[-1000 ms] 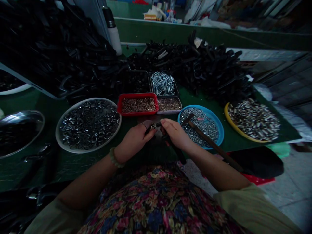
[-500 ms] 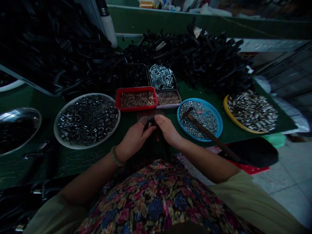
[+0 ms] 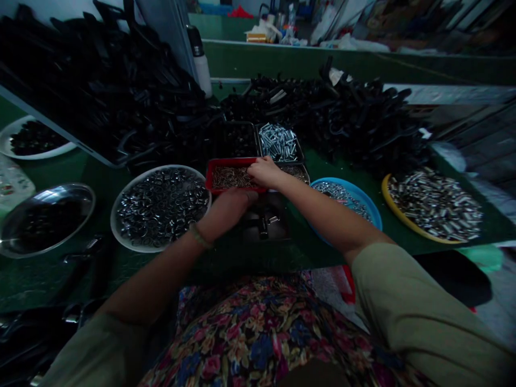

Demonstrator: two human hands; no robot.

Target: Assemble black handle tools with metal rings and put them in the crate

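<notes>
My right hand [image 3: 264,172] reaches into the right end of the red tray [image 3: 208,176], which holds many thin copper-coloured pins [image 3: 229,176]. Its fingers point down, pinched together among the pins; whatever is between them is hidden. My left hand [image 3: 231,210] is by the tray's front rim, back upward and fingers curled in; I cannot see what, if anything, they hold. Just below both hands, a black part with a coil spring [image 3: 264,224] lies on a dark flat plate [image 3: 278,235], touched by neither hand.
Around the hands stand a white plate of metal rings [image 3: 116,228], a blue plate of small metal pieces [image 3: 377,215], a yellow plate of metal sleeves [image 3: 389,196] and a tray of bolts [image 3: 278,142]. Black parts [image 3: 355,118] are heaped behind. A glass bowl [image 3: 91,207] is left.
Both hands have let go of the black spring part, which now lies on the plate. My right hand has moved forward into the red tray; my left hand is slightly left of it. The view has shifted.
</notes>
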